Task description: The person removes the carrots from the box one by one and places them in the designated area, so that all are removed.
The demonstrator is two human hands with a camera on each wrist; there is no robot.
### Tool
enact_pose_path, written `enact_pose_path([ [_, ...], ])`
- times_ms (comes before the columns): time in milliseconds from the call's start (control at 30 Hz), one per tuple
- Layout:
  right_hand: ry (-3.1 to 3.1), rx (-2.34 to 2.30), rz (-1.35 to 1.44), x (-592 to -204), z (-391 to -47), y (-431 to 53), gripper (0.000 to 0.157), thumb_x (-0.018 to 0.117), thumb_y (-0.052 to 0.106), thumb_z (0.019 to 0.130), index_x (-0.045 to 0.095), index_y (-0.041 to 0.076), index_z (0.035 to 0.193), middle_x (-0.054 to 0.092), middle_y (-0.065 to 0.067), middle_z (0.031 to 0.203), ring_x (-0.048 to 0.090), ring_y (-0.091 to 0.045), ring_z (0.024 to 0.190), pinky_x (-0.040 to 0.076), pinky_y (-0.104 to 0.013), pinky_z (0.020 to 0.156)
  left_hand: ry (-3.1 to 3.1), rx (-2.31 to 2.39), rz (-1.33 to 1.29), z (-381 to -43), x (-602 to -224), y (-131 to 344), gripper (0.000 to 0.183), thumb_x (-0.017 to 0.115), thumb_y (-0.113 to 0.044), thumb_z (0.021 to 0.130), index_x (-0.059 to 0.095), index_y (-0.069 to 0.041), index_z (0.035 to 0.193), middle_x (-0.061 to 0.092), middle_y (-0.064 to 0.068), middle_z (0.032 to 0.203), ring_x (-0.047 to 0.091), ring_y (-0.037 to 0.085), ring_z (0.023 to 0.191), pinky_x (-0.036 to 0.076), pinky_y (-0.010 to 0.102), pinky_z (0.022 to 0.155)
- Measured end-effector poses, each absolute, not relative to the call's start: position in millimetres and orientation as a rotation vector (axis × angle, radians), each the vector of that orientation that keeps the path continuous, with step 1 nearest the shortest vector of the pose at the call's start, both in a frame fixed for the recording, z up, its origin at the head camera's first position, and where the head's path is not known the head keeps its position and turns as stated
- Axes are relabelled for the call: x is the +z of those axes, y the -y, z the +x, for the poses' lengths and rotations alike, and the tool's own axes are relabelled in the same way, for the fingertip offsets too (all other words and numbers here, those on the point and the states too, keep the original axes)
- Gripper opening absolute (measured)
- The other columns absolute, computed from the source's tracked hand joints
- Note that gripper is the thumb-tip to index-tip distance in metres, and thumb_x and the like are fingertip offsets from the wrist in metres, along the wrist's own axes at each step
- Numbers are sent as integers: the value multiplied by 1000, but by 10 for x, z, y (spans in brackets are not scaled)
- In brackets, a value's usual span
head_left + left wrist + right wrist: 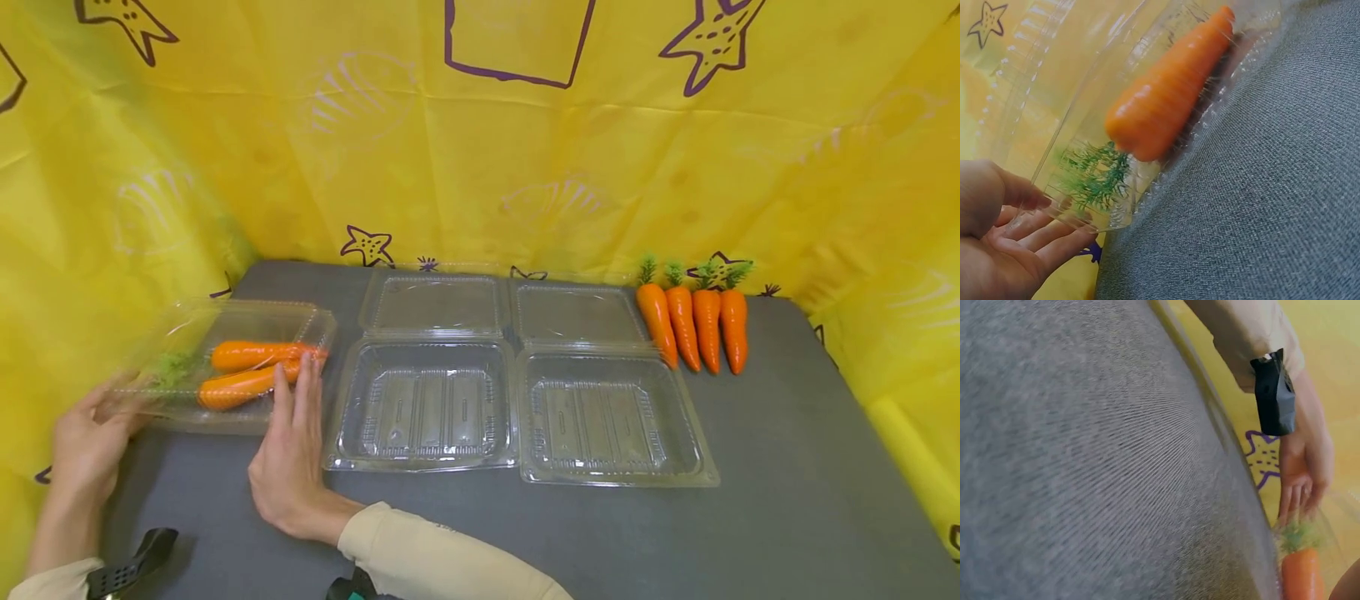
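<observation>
My left hand point(93, 435) pinches box point(217, 422) at left end; straight-fingered right hand point(291, 471) touches right end. Likely positioning; next needs steadiness.

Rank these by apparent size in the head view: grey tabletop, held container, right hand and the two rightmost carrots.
1. Grey tabletop
2. Held container
3. Right hand
4. Rightmost carrot and its left neighbour: too alike to rank

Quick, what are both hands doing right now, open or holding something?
Left hand: holding the clear container at its left end.
Right hand: open, against the container near its right end.
</observation>
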State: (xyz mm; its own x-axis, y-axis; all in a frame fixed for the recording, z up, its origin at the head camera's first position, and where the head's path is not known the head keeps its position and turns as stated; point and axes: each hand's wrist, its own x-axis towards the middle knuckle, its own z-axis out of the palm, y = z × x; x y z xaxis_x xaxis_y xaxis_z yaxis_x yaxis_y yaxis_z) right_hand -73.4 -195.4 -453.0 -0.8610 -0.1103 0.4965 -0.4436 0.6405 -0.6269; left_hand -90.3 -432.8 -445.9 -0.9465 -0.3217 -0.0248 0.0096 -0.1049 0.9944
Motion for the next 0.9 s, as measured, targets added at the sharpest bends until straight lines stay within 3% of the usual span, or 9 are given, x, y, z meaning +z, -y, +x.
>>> enact_pose_path([
  [100, 2445, 1157, 401, -4457, -694, 1965, 90, 63, -9, 75, 21, 7, 154, 5, -21, 162, 12, -31, 149, 28, -40, 117, 1851, -2224, 362, -901, -4472, 4319, 43, 58, 3, 94, 60, -20, 131, 72, -14, 89, 68, 0, 74, 54, 13, 64],
  [233, 2455, 1230, 362, -4322, -645, 1980, 90, 62, -9, 76, 20, 7, 154, 7, -22, 161, 15, -32, 148, 31, -38, 115, 1825, -2245, 383, -913, -4473, 4308, 69, 54, 2, 97, 17, 0, 155, 71, -15, 92, 68, 0, 76, 54, 12, 68],
  [267, 2461, 1247, 359, -4286, -637, 1981, 90, 62, -9, 77, 19, 8, 154, 6, -22, 161, 15, -31, 148, 31, -38, 115, 1824, -2250, 380, -911, -4476, 4306, 67, 53, 2, 97, 17, 0, 154, 71, -15, 92, 68, 0, 76, 54, 12, 68],
  [333, 2468, 1269, 348, -4225, -629, 1985, 88, 62, -7, 80, 18, 9, 155, 5, -20, 162, 16, -31, 148, 32, -37, 115, 1821, -2263, 359, -907, -4471, 4304, 52, 51, 2, 98, 41, -9, 148, 72, -13, 92, 69, 2, 75, 54, 12, 68],
  [400, 2466, 1273, 337, -4174, -630, 1986, 88, 63, -6, 82, 18, 9, 155, 4, -19, 162, 16, -31, 148, 32, -38, 114, 1837, -2254, 343, -898, -4469, 4297, 39, 51, 3, 98, 62, -20, 128, 72, -13, 91, 69, 3, 73, 54, 12, 66],
  [500, 2464, 1259, 323, -4121, -635, 1983, 83, 62, -1, 86, 18, 9, 156, 5, -18, 162, 17, -30, 148, 32, -38, 114, 1841, -2249, 336, -897, -4464, 4289, 35, 50, 3, 98, 70, -25, 102, 72, -14, 90, 70, 3, 72, 54, 12, 64],
  [633, 2461, 1234, 319, -4057, -654, 1963, 78, 61, 5, 91, 18, 8, 156, 7, -18, 162, 18, -28, 147, 32, -38, 115, 1866, -2224, 347, -903, -4466, 4286, 36, 49, 2, 98, 64, -20, 122, 71, -16, 93, 69, 2, 73, 54, 12, 65],
  [733, 2470, 1222, 330, -4000, -680, 1941, 74, 60, 9, 94, 18, 8, 156, 8, -17, 162, 17, -26, 148, 31, -37, 115, 1904, -2203, 374, -902, -4470, 4287, 49, 49, 0, 99, 43, -11, 147, 69, -19, 94, 69, 1, 74, 54, 12, 65],
  [900, 2495, 1228, 351, -3896, -718, 1908, 72, 58, 14, 96, 18, 9, 156, 9, -13, 163, 16, -22, 148, 30, -37, 116, 1980, -2118, 466, -909, -4469, 4266, 56, 49, -6, 101, 28, -4, 153, 65, -25, 96, 66, -4, 75, 52, 9, 65],
])
